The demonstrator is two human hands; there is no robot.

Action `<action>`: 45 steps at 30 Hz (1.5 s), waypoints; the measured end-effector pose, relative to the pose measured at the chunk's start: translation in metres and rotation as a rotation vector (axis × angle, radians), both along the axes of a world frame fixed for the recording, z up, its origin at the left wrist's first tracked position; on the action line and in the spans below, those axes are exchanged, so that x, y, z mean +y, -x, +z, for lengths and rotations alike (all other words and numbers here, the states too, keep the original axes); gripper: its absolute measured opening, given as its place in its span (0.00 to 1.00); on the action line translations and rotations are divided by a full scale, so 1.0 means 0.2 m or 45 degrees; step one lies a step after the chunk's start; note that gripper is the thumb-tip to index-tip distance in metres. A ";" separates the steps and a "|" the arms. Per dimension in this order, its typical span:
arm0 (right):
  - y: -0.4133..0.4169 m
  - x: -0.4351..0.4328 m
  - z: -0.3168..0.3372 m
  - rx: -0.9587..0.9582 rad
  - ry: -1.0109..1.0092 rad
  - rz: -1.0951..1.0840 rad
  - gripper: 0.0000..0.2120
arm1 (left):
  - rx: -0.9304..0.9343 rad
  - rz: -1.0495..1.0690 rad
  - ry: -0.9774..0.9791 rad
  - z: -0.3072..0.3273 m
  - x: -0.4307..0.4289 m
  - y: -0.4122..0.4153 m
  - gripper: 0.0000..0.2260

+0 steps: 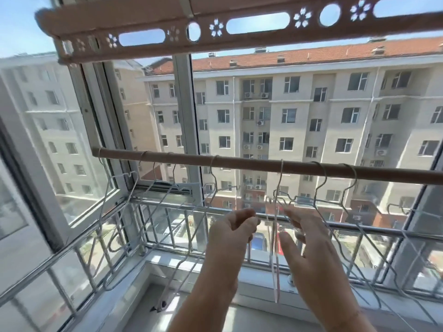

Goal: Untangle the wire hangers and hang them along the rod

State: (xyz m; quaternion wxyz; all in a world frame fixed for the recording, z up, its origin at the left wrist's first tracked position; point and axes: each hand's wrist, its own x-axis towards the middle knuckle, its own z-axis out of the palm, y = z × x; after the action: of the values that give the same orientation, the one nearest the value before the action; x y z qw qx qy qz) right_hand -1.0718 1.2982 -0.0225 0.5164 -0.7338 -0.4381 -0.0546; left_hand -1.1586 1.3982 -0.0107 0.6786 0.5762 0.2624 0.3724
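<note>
A brown rod (239, 161) runs across in front of the window. Several white wire hangers hang from it: some on the left (134, 185), two on the right (321, 185). Between them one hanger (276, 259) hangs edge-on from its hook. My left hand (232, 236) is just left of this hanger, fingers curled and fingertips pinched together at one of its thin wires. My right hand (309, 245) is just right of it, fingers spread and relaxed, tips near the hanger's shoulder.
A brown drying bar with flower cut-outs (239, 25) hangs overhead. Behind the hangers are a metal window railing (167, 202) and a white sill (191, 262). A window sash (72, 164) stands open at the left. Something small and dark (159, 307) lies on the ledge.
</note>
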 end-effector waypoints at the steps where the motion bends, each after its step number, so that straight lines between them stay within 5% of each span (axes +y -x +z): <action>1: 0.04 0.02 0.02 -0.005 -0.039 0.039 0.18 | -0.036 0.037 -0.045 0.01 0.02 0.05 0.08; 12: 0.51 0.54 0.13 0.420 -0.145 0.518 0.13 | -0.084 0.411 -0.245 0.10 0.65 0.49 0.10; 17: 0.66 0.86 0.05 0.521 -0.081 0.280 0.14 | 0.264 0.168 -0.288 0.05 0.90 0.49 0.12; 21: 0.77 1.00 -0.07 0.526 0.113 0.103 0.13 | 0.328 -0.018 -0.174 0.04 0.99 0.47 0.13; 27: 0.80 1.06 -0.15 0.572 0.137 0.001 0.05 | 0.231 -0.202 0.060 0.01 1.04 0.41 0.06; 31: 0.73 1.08 -0.10 0.553 -0.017 0.001 0.07 | 0.104 -0.208 0.251 0.06 1.03 0.31 0.08; 37: 0.58 1.10 -0.06 0.573 -0.075 -0.067 0.08 | 0.065 -0.202 0.277 0.11 1.03 0.13 0.10; 41: 0.53 1.06 -0.17 0.575 0.113 -0.121 0.04 | 0.140 -0.221 0.231 -0.01 1.02 0.10 0.11; 45: 0.48 0.99 -0.28 0.594 0.168 -0.167 0.12 | 0.252 -0.248 0.183 -0.18 1.00 0.14 0.09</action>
State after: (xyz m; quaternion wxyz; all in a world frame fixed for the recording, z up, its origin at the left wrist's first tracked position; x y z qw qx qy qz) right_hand -1.1685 1.4966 -0.0785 0.5500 -0.7855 -0.2610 0.1114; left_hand -1.1867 1.5990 -0.0476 0.7217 0.5829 0.2968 0.2263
